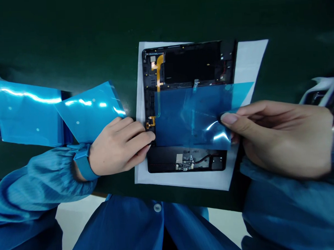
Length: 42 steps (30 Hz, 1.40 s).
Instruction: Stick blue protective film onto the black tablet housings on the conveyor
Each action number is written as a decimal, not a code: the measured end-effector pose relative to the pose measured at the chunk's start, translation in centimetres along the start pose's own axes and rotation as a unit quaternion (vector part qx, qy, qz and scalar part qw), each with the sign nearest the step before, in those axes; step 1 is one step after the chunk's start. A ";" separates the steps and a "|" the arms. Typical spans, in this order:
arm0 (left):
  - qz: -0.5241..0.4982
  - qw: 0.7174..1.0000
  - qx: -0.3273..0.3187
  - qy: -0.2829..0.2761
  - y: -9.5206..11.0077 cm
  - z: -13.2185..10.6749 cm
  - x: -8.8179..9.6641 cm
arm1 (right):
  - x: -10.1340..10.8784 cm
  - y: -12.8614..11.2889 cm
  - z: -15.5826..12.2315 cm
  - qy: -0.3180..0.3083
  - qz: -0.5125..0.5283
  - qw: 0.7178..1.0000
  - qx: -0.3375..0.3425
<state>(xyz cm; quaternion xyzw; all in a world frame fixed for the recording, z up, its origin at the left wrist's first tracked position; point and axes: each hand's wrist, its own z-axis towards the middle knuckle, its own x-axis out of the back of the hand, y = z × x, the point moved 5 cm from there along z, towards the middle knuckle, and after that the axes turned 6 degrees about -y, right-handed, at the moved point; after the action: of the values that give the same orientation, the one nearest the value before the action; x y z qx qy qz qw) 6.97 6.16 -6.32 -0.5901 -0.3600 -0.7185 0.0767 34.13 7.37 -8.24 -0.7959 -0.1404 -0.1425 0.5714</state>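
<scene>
An opened tablet housing (192,66) lies on white paper, its orange flex cable (158,79) and small circuit board (184,163) exposed. Across its middle rests a translucent blue film sheet (177,117), whose right side overhangs the housing. My right hand (280,134) pinches the right part of this film between thumb and fingers, lifting it slightly. With bent fingers, my left hand (120,143) holds the left rim of the housing, thumb and index finger at the edge beside the film's lower left corner. What its other fingertips touch is hidden.
A stack of blue film sheets (28,112) lies on the left of the dark green table (97,39), with a loose blue sheet (91,110) beside it. The white paper (251,55) sticks out around the housing. Partly cut-off dark parts (316,98) stand at the right.
</scene>
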 end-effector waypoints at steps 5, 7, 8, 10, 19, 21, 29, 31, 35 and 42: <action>0.004 1.000 0.000 0.005 0.1 0.1 0.2 | 0.0 0.0 -0.1 0.002 -0.008 1.000 -0.003; 0.004 1.000 0.000 0.007 0.1 0.1 0.2 | -0.1 0.2 -0.1 -0.001 -0.005 1.000 -0.013; 0.002 1.000 0.001 0.008 0.1 0.1 0.2 | -0.1 0.3 -0.1 -0.002 -0.001 1.000 -0.016; 0.000 1.000 0.003 0.009 0.1 0.0 0.2 | -0.1 0.5 -0.1 -0.003 0.005 1.000 -0.021; -0.005 1.000 0.005 0.012 0.0 -0.1 0.0 | -0.2 0.9 0.0 -0.006 0.011 1.000 -0.028; -0.007 1.000 0.006 0.012 0.0 -0.1 0.0 | -0.2 0.8 0.1 -0.010 0.008 1.000 -0.023; -0.009 1.000 0.007 0.006 -0.1 -0.1 0.1 | -0.4 -0.1 0.3 -0.016 -0.007 1.000 -0.007; -0.008 1.000 0.008 0.004 -0.1 -0.1 0.0 | -0.4 -0.4 0.3 -0.018 -0.012 1.000 0.003; -0.006 1.000 0.006 0.009 0.2 -0.2 0.5 | -0.6 -1.4 0.3 -0.035 -0.032 0.999 0.006; 0.134 0.991 -0.001 0.007 0.9 2.3 2.6 | 0.6 -2.0 0.7 0.082 -0.073 0.993 0.051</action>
<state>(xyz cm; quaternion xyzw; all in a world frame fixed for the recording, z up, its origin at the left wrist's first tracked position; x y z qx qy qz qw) 8.48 7.69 -3.53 -0.6278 -0.2764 -0.7063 0.1749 33.98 8.73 -6.47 -0.7391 -0.1579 -0.2410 0.6089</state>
